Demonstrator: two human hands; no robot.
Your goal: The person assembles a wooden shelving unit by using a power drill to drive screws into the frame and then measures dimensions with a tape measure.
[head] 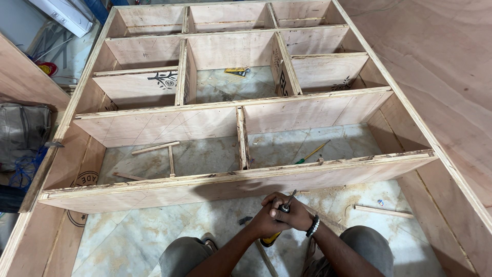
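Head view shows both hands, left hand (266,221) and right hand (293,214), clenched together around a screwdriver (281,214), low over the marble floor (128,236), just before the plywood frame (230,179).

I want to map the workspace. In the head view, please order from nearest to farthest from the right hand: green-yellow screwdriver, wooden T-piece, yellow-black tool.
From the right hand:
1. Screwdriver, floor just past the near plank.
2. T-piece, left compartment.
3. Yellow-black tool, far middle compartment.
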